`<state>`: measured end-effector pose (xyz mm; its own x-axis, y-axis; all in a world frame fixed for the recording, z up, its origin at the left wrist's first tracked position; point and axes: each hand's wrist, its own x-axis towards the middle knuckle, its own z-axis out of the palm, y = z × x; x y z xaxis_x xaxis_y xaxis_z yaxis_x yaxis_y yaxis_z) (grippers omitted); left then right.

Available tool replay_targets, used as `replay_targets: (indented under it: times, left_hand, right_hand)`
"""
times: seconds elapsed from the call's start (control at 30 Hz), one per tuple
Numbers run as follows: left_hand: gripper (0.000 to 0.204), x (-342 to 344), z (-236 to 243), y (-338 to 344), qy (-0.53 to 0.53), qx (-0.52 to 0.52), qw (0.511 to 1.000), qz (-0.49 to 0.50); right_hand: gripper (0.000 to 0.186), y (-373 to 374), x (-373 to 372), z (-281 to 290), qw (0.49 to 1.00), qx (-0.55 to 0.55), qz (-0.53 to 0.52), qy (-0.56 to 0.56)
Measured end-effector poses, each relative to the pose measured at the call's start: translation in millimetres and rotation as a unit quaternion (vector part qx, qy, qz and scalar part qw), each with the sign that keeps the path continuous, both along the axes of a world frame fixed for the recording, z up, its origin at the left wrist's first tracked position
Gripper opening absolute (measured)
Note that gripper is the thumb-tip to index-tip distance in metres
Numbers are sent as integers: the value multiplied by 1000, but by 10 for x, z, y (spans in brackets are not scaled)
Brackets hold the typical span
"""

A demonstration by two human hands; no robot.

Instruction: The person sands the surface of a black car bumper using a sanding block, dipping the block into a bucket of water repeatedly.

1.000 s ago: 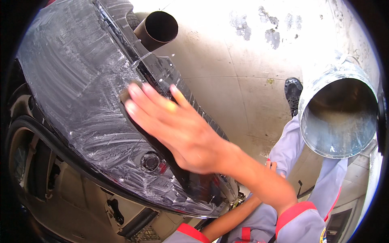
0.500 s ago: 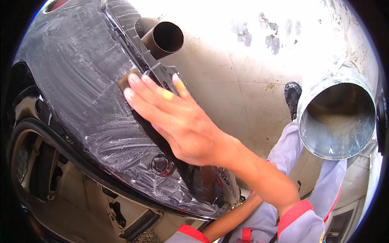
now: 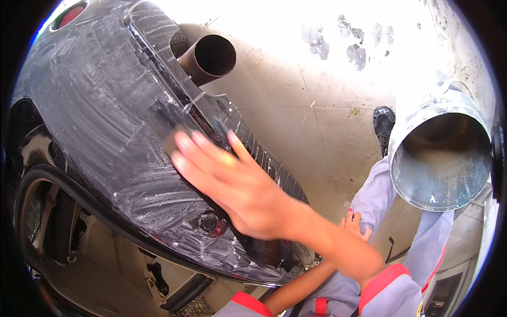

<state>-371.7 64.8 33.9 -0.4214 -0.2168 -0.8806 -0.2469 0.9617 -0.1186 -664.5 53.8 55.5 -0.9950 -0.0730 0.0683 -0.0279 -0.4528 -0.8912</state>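
Note:
My right hand (image 3: 237, 195) reaches over my left forearm and lies nearly flat on a dark car bumper (image 3: 100, 100). Under its fingertips is a small brownish sanding pad (image 3: 170, 141), mostly hidden and blurred by motion. Pale, streaky residue covers the bumper, thickest around a round socket (image 3: 209, 223) in it. A yellow wrap shows on one finger of this hand. My left hand (image 3: 356, 226) rests on my trouser leg, fingers stretched out, holding nothing that shows.
A blue-grey bucket (image 3: 443, 195) with murky liquid stands at the right, near my shoe (image 3: 384, 124). An exhaust pipe (image 3: 203, 68) juts out beyond the bumper. At the left is the car's open rear, edged by a dark seal (image 3: 24, 211). Pale floor tiles (image 3: 285, 127) bear grey patches.
My right hand has slid down the bumper, toward me, with the pad. My left hand shows more on the leg. The bumper sits slightly lower in view.

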Motion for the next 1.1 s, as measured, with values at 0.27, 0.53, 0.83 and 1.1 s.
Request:
replay_targets:
  times: [0.27,0.53,0.83,1.1]
  left_hand:
    - [43,-119,1,32,-39,-7,998,41]
    - [44,-183,23,63,-61,0,997,49]
    - [42,-46,-11,127,17,-14,1000,20]
    - [42,-93,16,102,-71,-34,996,31]
  right_hand:
    - [65,65,81,26,999,19,28,-20]
    - [67,55,411,58,996,-3,83,-44]
    - [65,-57,-435,-59,999,-10,-49,8]
    - [59,112,274,35,997,19,61,-50]
